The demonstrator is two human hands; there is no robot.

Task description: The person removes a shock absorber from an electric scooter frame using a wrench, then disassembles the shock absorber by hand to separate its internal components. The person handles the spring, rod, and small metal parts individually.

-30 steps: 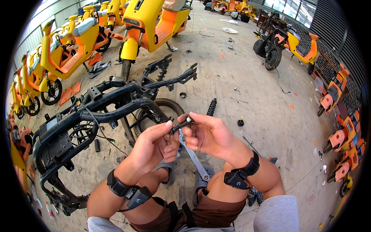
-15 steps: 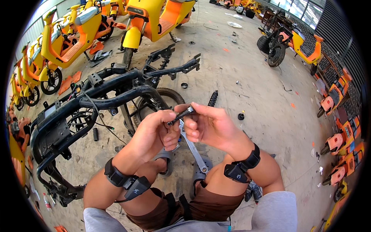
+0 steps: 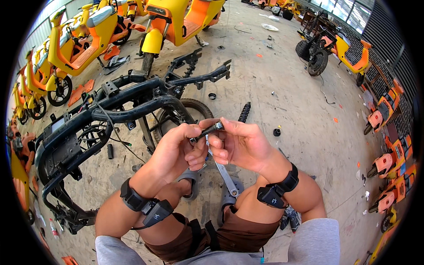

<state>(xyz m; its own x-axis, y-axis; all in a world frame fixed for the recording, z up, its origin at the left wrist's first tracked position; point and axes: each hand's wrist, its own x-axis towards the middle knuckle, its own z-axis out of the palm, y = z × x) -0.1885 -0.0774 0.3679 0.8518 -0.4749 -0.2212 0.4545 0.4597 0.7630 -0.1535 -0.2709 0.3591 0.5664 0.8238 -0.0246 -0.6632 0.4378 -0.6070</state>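
Note:
Between my two hands is a short dark bolt [image 3: 207,131], tilted up to the right, with a shiny metal end at my right fingertips. My left hand [image 3: 179,148] pinches its lower left end between thumb and fingers. The upper right end is in the grip of my right hand [image 3: 240,143], by thumb and forefinger. A long silver wrench [image 3: 226,179] slants down from between my hands toward my right shoe. The wrench's upper end is partly covered by fingers, so I cannot tell which hand holds it, if either does.
A stripped black scooter frame [image 3: 128,114] lies to my left, a wheel [image 3: 194,108] beside it. Beyond my hands are a coil-spring shock absorber [image 3: 244,112], a small black part [image 3: 277,132] and a black ring [image 3: 212,96]. Yellow-orange scooters [image 3: 183,22] stand behind the frame and along the right.
My hands and the bolt keep almost the same pose. Only a very slight shift of the whole view shows.

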